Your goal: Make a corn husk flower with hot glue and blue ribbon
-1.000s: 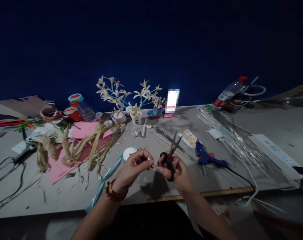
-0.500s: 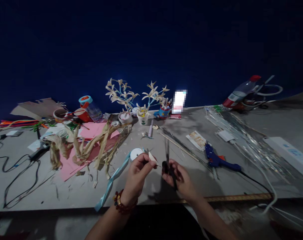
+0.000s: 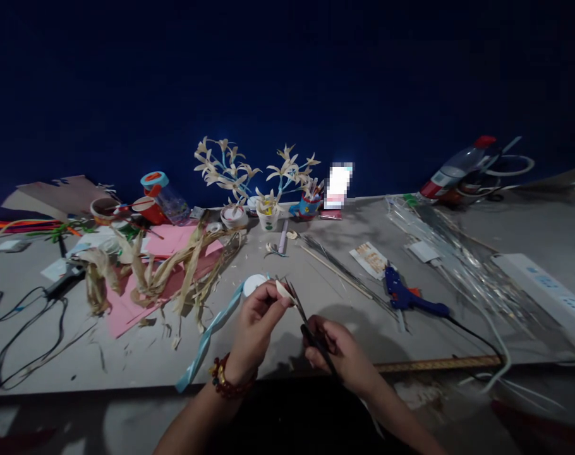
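Observation:
Between thumb and fingers, my left hand (image 3: pixel 263 316) pinches a small pale petal-shaped piece of husk (image 3: pixel 284 291). My right hand (image 3: pixel 335 347) grips dark scissors (image 3: pixel 312 332) by the handles, their blades pointing up and left against the edge of the piece. Whether the blades cut into it I cannot tell. Just behind my left hand lies a white ribbon spool (image 3: pixel 255 284) with light blue ribbon (image 3: pixel 206 351) trailing toward the table's front edge. Dried corn husks (image 3: pixel 145 278) rest on pink paper (image 3: pixel 119 316) to the left.
Husk flowers (image 3: pixel 225 167) on blue stems stand in small pots (image 3: pixel 268 219) at the back. A blue glue gun (image 3: pixel 411 298), thin wires (image 3: pixel 344 272), a power strip (image 3: pixel 543 291) and a tilted bottle (image 3: pixel 458 167) are on the right. Black cables (image 3: pixel 22 335) lie far left.
The scissors have moved left and tilted, so their blades now meet the husk piece in my left hand. My right hand has shifted slightly down. The view has shifted a little.

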A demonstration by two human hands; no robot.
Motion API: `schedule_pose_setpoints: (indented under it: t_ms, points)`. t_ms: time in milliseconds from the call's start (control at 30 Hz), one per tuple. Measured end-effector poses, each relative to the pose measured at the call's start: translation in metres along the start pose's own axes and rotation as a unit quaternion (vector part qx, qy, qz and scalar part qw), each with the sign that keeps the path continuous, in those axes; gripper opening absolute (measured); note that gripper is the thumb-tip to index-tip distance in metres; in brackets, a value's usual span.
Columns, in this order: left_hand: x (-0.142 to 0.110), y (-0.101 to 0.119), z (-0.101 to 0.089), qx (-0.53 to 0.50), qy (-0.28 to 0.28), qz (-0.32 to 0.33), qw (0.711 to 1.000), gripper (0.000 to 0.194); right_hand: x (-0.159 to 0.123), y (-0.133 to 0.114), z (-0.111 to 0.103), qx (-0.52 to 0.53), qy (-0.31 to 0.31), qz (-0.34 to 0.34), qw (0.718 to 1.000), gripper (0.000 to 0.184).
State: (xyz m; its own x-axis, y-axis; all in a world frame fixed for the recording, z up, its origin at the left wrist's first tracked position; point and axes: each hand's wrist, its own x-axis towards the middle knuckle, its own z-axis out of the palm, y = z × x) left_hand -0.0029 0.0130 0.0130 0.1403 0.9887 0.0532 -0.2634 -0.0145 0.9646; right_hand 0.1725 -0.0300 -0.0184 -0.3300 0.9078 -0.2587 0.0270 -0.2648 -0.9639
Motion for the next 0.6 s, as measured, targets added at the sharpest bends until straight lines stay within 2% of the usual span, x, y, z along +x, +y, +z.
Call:
schedule_pose_setpoints:
  t_ms: [433,600]
  points:
    - [0.001,-0.002,0.001,-0.017,0.000,-0.011,1.000,0.012,-0.001,-0.011,0.000,-0.008,-0.002,0.014,1.000,0.048]
    - [0.000,0.000,0.000,-0.006,-0.006,-0.016,1.000,0.013,-0.002,-0.007,-0.003,-0.008,-0.007,0.018,1.000,0.052]
